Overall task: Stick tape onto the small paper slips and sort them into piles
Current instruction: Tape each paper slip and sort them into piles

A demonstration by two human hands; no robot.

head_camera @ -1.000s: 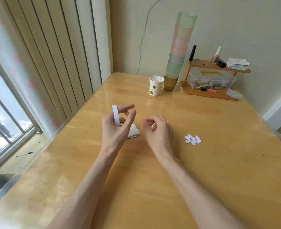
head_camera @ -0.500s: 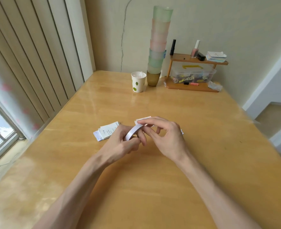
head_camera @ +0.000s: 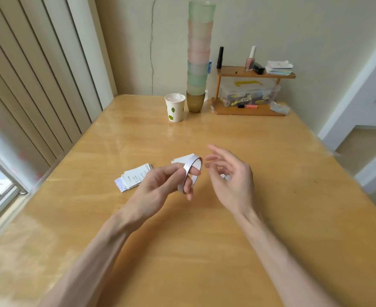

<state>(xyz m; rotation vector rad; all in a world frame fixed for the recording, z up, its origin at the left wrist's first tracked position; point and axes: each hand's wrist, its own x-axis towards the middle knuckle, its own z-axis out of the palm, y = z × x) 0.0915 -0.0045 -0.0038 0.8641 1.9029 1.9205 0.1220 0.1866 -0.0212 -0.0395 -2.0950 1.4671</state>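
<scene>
My left hand (head_camera: 158, 187) holds a thin white tape roll (head_camera: 188, 168) above the table, thumb on the outside of the ring and a finger poking through it. Just right of the roll, my right hand (head_camera: 233, 180) hovers with its fingers spread and relaxed, not touching it. A pile of small printed paper slips (head_camera: 133, 178) lies on the wooden table (head_camera: 204, 251) left of my left hand. One more white slip (head_camera: 182, 159) lies behind the roll. A few small white scraps (head_camera: 225, 177) show under my right palm, mostly hidden.
At the table's far edge stand a paper cup (head_camera: 174, 108), a tall stack of coloured cups (head_camera: 199, 63) and a small wooden shelf (head_camera: 249, 111) with a plastic box, bottles and cards. Vertical blinds and a window run along the left.
My right hand, which touched the tape roll half a second ago, has come off it, moved right and opened. The left hand still holds the roll, now tilted more upright.
</scene>
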